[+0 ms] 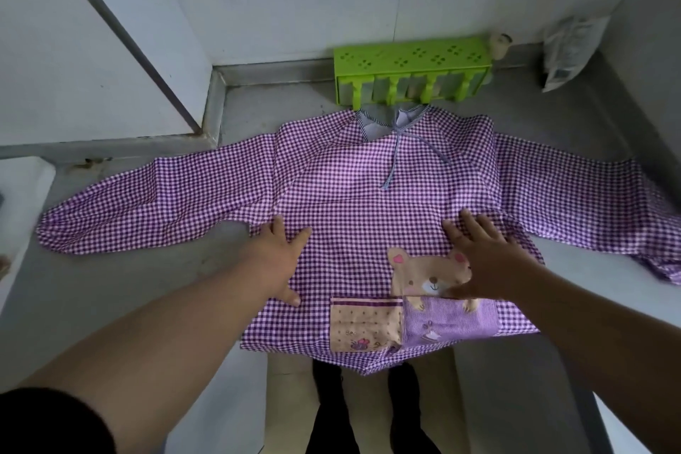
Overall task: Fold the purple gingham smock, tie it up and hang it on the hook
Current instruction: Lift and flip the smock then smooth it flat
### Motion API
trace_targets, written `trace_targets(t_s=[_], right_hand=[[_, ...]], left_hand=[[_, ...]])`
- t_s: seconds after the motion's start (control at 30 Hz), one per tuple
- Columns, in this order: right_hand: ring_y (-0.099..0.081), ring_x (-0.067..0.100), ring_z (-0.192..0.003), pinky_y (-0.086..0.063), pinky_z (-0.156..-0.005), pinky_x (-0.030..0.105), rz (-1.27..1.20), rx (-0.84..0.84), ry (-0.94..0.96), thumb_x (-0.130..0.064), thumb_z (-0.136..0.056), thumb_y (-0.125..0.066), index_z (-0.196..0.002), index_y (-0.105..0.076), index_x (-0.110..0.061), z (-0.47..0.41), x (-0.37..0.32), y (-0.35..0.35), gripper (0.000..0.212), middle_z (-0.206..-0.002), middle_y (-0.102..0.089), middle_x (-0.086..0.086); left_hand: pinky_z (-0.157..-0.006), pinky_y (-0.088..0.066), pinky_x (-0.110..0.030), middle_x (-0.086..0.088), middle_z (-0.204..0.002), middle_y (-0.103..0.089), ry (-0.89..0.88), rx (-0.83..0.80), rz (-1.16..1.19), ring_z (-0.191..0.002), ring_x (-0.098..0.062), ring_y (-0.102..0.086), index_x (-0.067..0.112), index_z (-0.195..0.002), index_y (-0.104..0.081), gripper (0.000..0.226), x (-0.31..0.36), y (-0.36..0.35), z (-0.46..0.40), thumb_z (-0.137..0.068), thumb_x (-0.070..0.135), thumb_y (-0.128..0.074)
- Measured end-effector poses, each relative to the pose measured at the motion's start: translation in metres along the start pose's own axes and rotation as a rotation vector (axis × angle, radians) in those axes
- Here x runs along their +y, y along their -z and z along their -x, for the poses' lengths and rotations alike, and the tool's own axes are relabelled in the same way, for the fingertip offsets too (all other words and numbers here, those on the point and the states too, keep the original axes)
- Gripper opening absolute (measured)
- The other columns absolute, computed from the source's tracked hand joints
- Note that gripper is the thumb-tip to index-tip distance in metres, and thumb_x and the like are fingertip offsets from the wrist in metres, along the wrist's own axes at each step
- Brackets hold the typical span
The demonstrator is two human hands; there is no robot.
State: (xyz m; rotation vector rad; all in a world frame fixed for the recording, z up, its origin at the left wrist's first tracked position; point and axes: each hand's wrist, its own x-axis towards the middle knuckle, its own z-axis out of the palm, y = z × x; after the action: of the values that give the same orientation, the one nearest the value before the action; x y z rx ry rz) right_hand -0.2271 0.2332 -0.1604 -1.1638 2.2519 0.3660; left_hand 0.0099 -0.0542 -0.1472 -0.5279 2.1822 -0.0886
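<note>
On the grey counter [147,284] in front of me the smock [353,195] lies spread out flat, front up, its neck toward the wall and its hem hanging a little over the near edge. Both sleeves are stretched out to the sides, the left sleeve [140,210] lying straight on the counter, the right sleeve [589,195] running off toward the counter's right edge, where its cuff droops. Nothing is folded yet, as far as I can judge: the body is a single flat layer, the bear patch [423,276] and the pockets [368,324] are in plain view, and the neck ties [394,158] lie loose on the chest. So I take this to be the smoothing before the first fold. The folding, the tying and the hanging are all left to do. The green hook rack [412,70] sits against the wall just beyond the neck, its pegs bare.

My left hand [280,262] lies flat on the smock's left side seam, fingers straight and spread, holding nothing, just pressing the cloth down. My right hand [482,258] lies the same way on the right side, palm down, fingers wide apart, the thumb resting across the bear's face. Neither hand pinches the fabric.
</note>
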Motion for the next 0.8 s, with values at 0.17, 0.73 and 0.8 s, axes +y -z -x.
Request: trace_targets(t_s=[0.17,0.73,0.8], right_hand=[[0.009,0.028,-0.158,-0.020,-0.124,0.056,-0.022,0.057,0.021,-0.092,-0.065,-0.056,-0.162,0.007,-0.037,0.002,0.021,-0.001,0.128,-0.169,0.020,0.000],[0.004,0.024,-0.158,-0.017,-0.126,0.054,0.092,0.128,0.300,-0.090,-0.070,-0.045,-0.162,0.005,-0.035,0.034,-0.028,-0.031,0.118,-0.172,0.011,0.001],[0.009,0.023,-0.158,-0.015,-0.127,0.052,0.101,0.122,0.282,-0.089,-0.071,-0.050,-0.162,0.007,-0.036,0.028,-0.021,-0.035,0.120,-0.171,0.017,-0.001]], left_hand=[[-0.117,-0.043,-0.050,-0.030,-0.170,-0.003,0.086,-0.029,-0.044,-0.150,-0.043,-0.035,0.026,-0.166,0.016,0.142,0.002,0.014,0.003,-0.070,0.085,-0.072],[-0.123,-0.028,-0.060,-0.017,-0.169,0.031,-0.082,0.074,0.005,-0.160,-0.044,0.008,0.032,-0.161,0.027,0.143,0.054,0.002,-0.001,-0.068,0.093,-0.063],[-0.124,-0.027,-0.059,-0.014,-0.172,0.026,-0.093,0.099,0.042,-0.161,-0.039,0.005,0.028,-0.164,0.019,0.137,0.043,-0.005,0.001,-0.073,0.090,-0.061]])
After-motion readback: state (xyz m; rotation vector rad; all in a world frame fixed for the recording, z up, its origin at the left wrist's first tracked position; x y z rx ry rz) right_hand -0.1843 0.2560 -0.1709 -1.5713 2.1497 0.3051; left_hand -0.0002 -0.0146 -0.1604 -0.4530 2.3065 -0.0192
